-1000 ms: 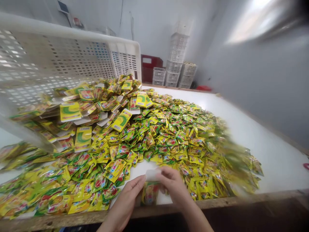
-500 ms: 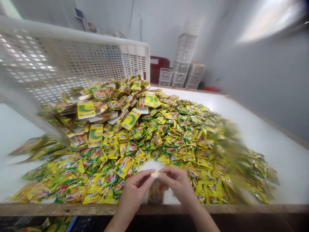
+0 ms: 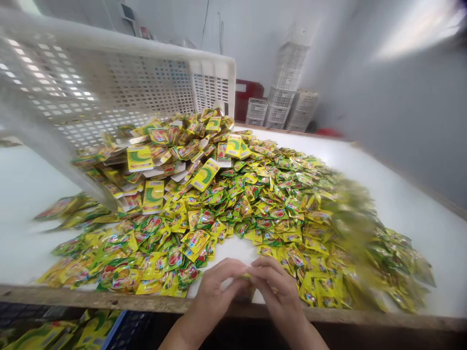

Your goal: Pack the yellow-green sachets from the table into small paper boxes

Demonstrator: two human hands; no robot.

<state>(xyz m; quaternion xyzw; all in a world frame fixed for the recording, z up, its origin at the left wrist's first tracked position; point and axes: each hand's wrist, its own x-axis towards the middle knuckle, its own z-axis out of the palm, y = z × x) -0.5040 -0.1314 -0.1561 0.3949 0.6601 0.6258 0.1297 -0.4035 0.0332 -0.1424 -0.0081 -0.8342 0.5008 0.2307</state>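
My left hand (image 3: 215,294) and my right hand (image 3: 279,291) meet at the near edge of the white table (image 3: 397,204), fingers pinched together round a small yellow sachet (image 3: 245,276) that is mostly hidden between them. A big heap of yellow-green sachets (image 3: 270,204) spreads across the table just beyond my hands. A white perforated crate (image 3: 109,92) lies tipped on its side at the left, with yellow carded packets (image 3: 153,194) spilling from its mouth onto the heap.
The table's wooden front edge (image 3: 109,301) runs under my wrists. Below it at the left a blue crate (image 3: 120,328) holds more sachets. Stacked white crates (image 3: 288,92) and a red box (image 3: 248,97) stand against the far wall.
My hands have closed tighter over the sachet, which showed more plainly before. The view has shifted left and down, bringing the blue crate below the table into sight.
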